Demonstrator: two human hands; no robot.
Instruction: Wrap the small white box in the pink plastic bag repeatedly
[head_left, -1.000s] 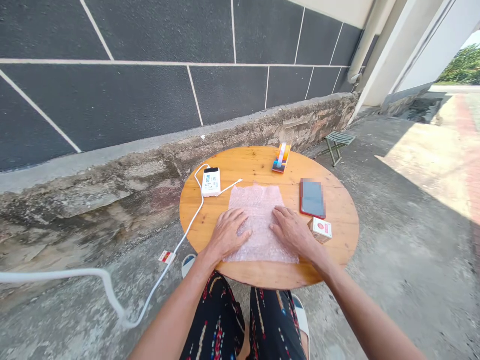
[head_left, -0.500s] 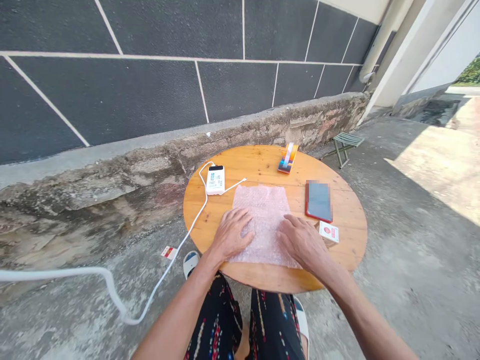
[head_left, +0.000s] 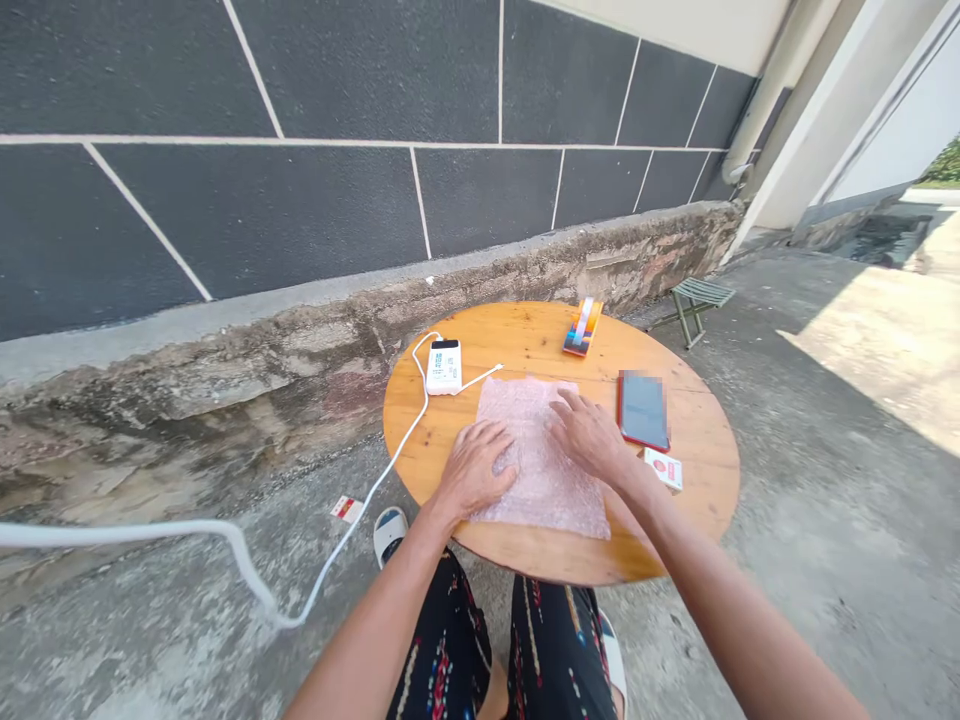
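Pink bubble wrap point(head_left: 551, 490), one sheet, lies flat on the round wooden table point(head_left: 705, 430). The left hand point(head_left: 478, 468) and right hand point(head_left: 589, 432) press it, fingers spread, gripping nothing; the right has shifted toward its far edge. One power bank point(head_left: 445, 370) and one small box point(head_left: 664, 468) bear unreadable print.

Both forearms reach forward, the left hand point(head_left: 478, 468) and right hand point(head_left: 589, 435) palm-down, fingers spread.

Head view, forward-down, apparently mid-range
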